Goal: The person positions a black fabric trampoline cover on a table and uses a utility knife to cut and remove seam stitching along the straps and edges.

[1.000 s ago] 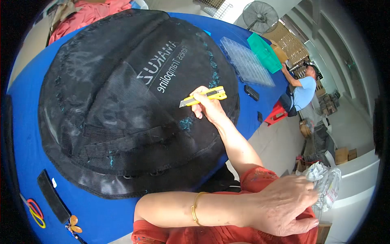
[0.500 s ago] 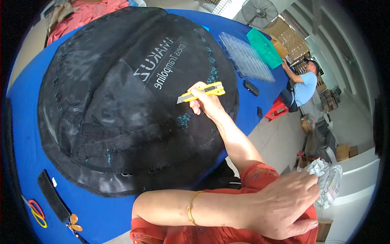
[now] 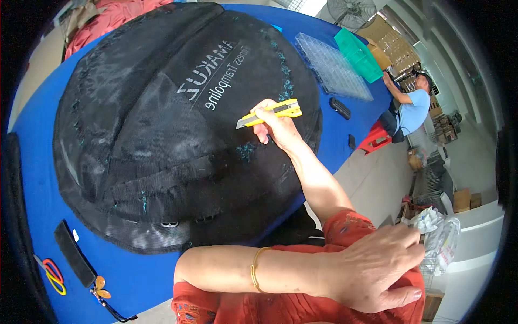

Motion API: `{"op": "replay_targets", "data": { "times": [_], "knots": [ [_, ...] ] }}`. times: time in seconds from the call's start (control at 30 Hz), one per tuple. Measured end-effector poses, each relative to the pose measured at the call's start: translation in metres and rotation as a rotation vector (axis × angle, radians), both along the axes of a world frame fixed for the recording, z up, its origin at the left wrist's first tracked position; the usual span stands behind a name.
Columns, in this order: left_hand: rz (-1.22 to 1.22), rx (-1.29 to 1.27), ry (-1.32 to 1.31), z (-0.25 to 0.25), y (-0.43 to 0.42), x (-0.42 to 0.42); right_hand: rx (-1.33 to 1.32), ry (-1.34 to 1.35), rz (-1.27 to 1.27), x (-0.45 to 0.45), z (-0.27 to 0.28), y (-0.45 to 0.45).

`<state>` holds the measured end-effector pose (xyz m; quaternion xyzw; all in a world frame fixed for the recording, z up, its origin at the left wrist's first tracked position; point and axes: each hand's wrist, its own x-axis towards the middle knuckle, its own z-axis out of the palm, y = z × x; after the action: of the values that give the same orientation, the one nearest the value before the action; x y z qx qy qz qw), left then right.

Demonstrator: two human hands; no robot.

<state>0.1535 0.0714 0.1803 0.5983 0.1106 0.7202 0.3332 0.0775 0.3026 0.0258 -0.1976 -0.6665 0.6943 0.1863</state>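
Note:
A yellow utility knife [image 3: 280, 110] is gripped in my right hand [image 3: 275, 127], its blade out and pointing left, over a round black mesh cover [image 3: 162, 151]. Mirrored white lettering [image 3: 208, 75] reads "Fitness Trampoline" on the cover. Teal thread bits [image 3: 245, 151] lie in tufts on it, some just below my right hand. My left hand [image 3: 372, 270] is curled, knuckles up, above my red clothing; its fingertips are hidden and nothing shows in it. A gold bangle circles the left wrist.
On the blue table [image 3: 38, 178] lie scissors [image 3: 54, 275], a black case [image 3: 74, 252], a clear compartment tray [image 3: 334, 67], a green bin [image 3: 359, 54] and a dark pouch [image 3: 340, 108]. A person in light blue [image 3: 414, 110] sits on a red stool beyond. Bags [image 3: 442, 237] are at right.
The view has shifted slightly, so the cover's front part and the far objects appear moved. My right hand keeps the knife over the cover; my left hand stays curled in nearly the same place.

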Motion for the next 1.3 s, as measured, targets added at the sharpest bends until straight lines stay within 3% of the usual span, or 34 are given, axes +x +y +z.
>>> {"op": "replay_targets", "data": {
  "times": [0.13,0.2,0.37,0.47,0.53,0.63,0.67,0.7,1.3],
  "knots": [
    [-0.093,-0.02,0.115,-0.001,0.004,-0.009,0.001,0.007,0.0,0.001,0.002,-0.001],
    [-0.299,-0.049,0.285,0.003,0.005,-0.016,0.002,0.001,-0.001,0.0,0.004,-0.002],
    [-0.157,0.044,0.349,0.007,0.004,-0.044,-0.02,-0.009,-0.012,0.001,0.005,-0.004],
    [-0.362,0.027,0.13,0.017,0.01,-0.08,-0.024,-0.012,-0.007,0.001,0.003,-0.002],
    [-0.359,-0.039,0.023,0.021,-0.001,-0.104,-0.026,-0.008,-0.003,0.002,0.004,-0.003],
    [-0.518,0.141,-0.094,0.022,-0.001,-0.122,-0.033,0.014,0.01,0.002,0.003,-0.002],
    [-0.488,0.177,0.109,0.028,-0.002,-0.137,-0.03,0.011,0.004,0.002,0.004,-0.003],
    [-0.488,0.176,0.11,0.028,-0.002,-0.136,-0.028,0.006,-0.003,0.002,0.004,-0.004],
    [-0.496,0.177,-0.131,0.009,-0.005,-0.124,-0.039,0.012,0.032,0.004,0.001,0.001]
  ]
}}
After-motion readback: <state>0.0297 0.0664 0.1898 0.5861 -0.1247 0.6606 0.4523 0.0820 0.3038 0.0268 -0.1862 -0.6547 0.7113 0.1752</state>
